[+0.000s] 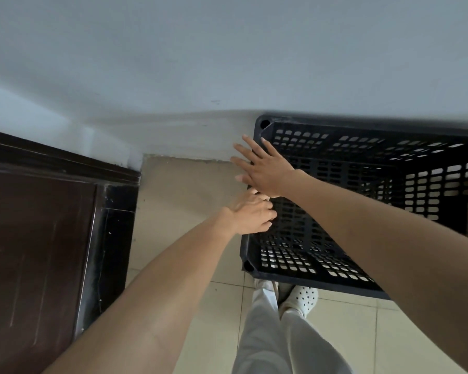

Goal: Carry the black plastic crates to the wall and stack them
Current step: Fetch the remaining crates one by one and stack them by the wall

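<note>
While judged from a single downward look, seems well along: black perforated plastic crate (362, 190) already up against the pale blue-grey painted wall (200, 63), open side up, far rim touching or nearly touching the plaster. Sits high relative to the beige tiled floor (335, 333), so probably resting on another crate beneath, though nothing below it shows clearly enough to say so. Cannot tell how many crates make up the stack, nor whether more wait elsewhere.

Left hand (250, 215) curled narrow over the crate's near-left rim, fingers folded down onto the edge, gripping it. Right hand (262, 168) spread wide and flat, fingers splayed, lying across the left rim just above the other hand and reaching toward the wall; not closed on anything. Both forearms stretched out from the lower corners, the right crossing over the crate's open mouth.

Reads as the settling step: nudging or squaring the crate into its seat rather than carrying it. Left to do, as far as can be guessed: confirming alignment, letting go, then fetching any remaining crates.

Dark brown wooden door with black frame (38, 238) standing to the left, apart from the crate, with a strip of floor between. White trousers and a white perforated clog (300, 299) visible below, close to the crate's near edge.
</note>
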A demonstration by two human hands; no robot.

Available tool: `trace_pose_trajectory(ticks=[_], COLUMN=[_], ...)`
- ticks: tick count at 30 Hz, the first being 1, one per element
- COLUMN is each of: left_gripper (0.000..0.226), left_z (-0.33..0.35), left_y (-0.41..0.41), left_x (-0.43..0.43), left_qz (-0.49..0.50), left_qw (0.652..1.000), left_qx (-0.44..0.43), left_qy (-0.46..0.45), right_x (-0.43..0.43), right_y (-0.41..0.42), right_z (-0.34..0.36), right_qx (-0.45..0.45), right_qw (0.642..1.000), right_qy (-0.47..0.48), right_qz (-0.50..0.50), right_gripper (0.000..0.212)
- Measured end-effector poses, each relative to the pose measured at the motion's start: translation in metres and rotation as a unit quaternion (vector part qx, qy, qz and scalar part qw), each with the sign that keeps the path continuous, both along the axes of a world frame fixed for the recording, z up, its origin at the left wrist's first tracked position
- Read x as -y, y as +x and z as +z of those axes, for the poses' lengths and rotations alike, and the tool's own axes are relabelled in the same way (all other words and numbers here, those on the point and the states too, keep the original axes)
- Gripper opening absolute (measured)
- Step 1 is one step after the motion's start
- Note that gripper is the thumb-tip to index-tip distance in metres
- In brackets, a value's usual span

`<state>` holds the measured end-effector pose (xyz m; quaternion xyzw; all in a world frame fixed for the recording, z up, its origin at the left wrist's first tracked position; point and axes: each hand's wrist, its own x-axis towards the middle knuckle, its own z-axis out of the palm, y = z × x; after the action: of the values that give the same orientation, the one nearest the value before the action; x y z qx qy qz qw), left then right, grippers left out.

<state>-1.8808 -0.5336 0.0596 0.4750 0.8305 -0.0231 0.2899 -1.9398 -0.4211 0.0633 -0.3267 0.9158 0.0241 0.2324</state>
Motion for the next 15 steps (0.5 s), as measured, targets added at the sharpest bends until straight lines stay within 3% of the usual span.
trace_pose_trajectory(ticks=[4, 8, 15], left_gripper=[0.029, 0.032, 0.033], left_z=[0.02, 0.048, 0.124], left_y=[0.009, 0.037, 0.084], left_x=[-0.005, -0.014, -0.043], left_qz=[0.068, 0.1, 0.225], left_qw=[0.997, 0.994, 0.967], left_qx=[0.013, -0.038, -0.12], left_qy=[0.023, 0.009, -0.015], right_x=[-0.008, -0.033, -0.095], right_y=[0.026, 0.057, 0.126], right_z=[0.014, 0.044, 0.13], right_qx=[-0.004, 0.001, -0.003], right_qw=[0.999, 0.994, 0.971], right_qy=[-0.016, -0.044, -0.057], right_qz=[-0.044, -0.095, -0.23], right_gripper=[0.058, 0.06, 0.043])
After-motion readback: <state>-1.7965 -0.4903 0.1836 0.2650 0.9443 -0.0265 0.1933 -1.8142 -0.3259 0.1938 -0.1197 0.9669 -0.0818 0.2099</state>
